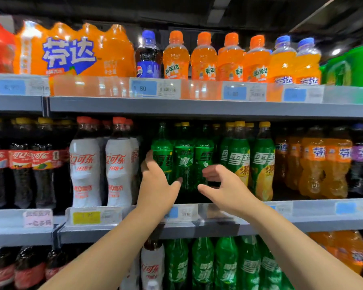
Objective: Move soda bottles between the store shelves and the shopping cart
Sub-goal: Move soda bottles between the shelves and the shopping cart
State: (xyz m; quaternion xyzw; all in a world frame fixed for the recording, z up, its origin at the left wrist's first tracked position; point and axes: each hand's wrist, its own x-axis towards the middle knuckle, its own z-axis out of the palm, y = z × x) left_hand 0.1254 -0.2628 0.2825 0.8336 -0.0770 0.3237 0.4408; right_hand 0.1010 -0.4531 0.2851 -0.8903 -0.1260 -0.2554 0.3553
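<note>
Your left hand (155,185) is raised with fingers straight and spread wide. Its fingertips (149,156) lie at the left flank of the group of dark-green plastic soda bottles (183,164) labelled 雪碧, and the thumb crosses in front of the middle bottle. I cannot tell whether the fingertips touch the plastic. Your right hand (224,185) has its fingers loosely hooked and holds nothing, just in front of the right-hand bottle of that group.

The green bottles stand upright on the grey metal middle shelf (323,223), between your two sets of fingers.

- Left of your left fingers: white-sleeved, red-capped cola bottles (84,170) reading 可口可乐 纤维+.
- Right of your right fingers: green, yellow-capped bottles with a lemon print (262,164), also marked 雪碧.
- Above your fingers: a white shelf price tag (144,87) reading 1.80, a blue-capped Pepsi bottle (148,57), small orange bottles (175,57) marked 美年达, and an orange shrink-wrapped multipack (71,53) marked 芬达.
</note>
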